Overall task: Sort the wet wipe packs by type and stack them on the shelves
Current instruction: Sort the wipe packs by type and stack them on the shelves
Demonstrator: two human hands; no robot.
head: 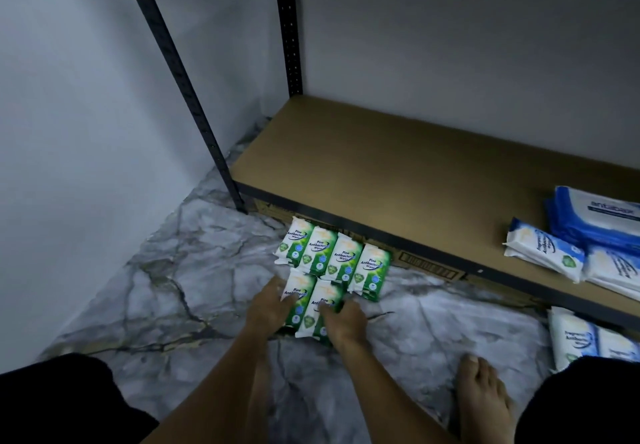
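Note:
Several green pine wet wipe packs [341, 260] lie in two rows on the marble floor just in front of the low brown shelf [381, 166]. My left hand [268, 305] grips the left side of the front left green pack [298, 293]. My right hand [343, 319] holds the front right green pack [322, 305], fingers curled over it. On the shelf's right end sit blue-and-white wipe packs [543, 249] and a stack of darker blue packs [595, 215]. More blue-and-white packs [575, 336] lie on the floor at the right.
A dark metal shelf post [194, 97] slants down to the floor left of the packs. A flat cardboard box [429, 265] sticks out under the shelf. My bare foot [481, 395] rests on the floor at lower right. A grey wall closes the left side.

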